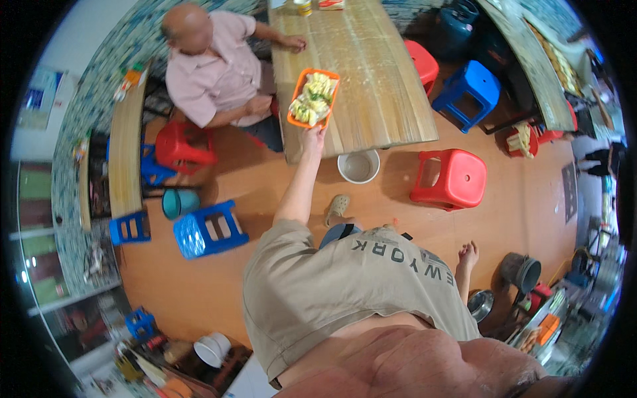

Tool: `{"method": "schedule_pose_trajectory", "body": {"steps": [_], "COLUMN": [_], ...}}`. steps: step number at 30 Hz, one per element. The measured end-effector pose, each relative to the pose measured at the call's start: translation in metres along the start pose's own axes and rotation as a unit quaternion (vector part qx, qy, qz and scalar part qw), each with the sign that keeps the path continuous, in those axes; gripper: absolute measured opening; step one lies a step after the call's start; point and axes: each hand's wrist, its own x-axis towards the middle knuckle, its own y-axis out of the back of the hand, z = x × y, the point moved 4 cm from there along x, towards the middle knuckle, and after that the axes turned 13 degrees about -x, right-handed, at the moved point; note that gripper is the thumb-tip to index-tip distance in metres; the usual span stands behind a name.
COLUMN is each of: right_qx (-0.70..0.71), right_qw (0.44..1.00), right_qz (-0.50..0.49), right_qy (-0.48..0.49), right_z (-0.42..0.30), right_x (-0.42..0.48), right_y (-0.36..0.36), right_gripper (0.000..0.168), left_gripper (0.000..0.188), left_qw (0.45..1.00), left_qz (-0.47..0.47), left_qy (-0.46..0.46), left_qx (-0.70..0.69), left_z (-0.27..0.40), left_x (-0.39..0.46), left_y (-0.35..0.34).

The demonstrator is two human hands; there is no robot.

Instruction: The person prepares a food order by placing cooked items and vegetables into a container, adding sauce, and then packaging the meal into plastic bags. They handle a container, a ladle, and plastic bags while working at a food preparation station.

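My left hand [314,138] grips the near end of an orange plastic tray [290,115] holding pale green and yellow leafy vegetables, apparently cabbage [318,92]. The tray is over the near left part of a long wooden table [368,99]; whether it touches the top cannot be told. My right hand [468,254] hangs out at my right side, empty, its fingers apart and loosely bent. A seated person [219,69] is at the table's left side, one hand [295,44] over the tabletop and the other near the lap.
A white bucket [358,166] stands under the table's near edge. Right of it is a red plastic stool [466,178], with a blue stool [473,92] farther off. Another blue stool [199,233] and a teal bin [179,204] stand left. A grey bucket [521,272] is at right.
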Motion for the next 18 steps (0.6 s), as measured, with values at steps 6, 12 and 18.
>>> {"method": "schedule_pose_trajectory", "body": {"steps": [6, 12, 18], "right_qx": [-0.045, -0.008, 0.025], "right_qw": [0.989, 0.975, 0.966], "right_qz": [0.116, 0.193, 0.231], "right_qy": [-0.080, -0.112, -0.113], "right_z": [0.054, 0.079, 0.129], "right_x": [-0.067, -0.100, -0.137], "right_y": [0.010, 0.007, 0.039], "right_gripper": [0.029, 0.032, 0.032], "left_gripper": [0.038, 0.034, 0.034], "left_qw": [0.893, 0.997, 0.993], "left_qz": [-0.206, 0.051, 0.097], "left_qy": [-0.068, 0.054, 0.067], "left_qx": [0.393, 0.023, 0.011], "left_z": [0.000, -0.019, -0.017], "left_x": [0.047, 0.117, 0.119], "left_y": [-0.018, 0.002, 0.002]}}
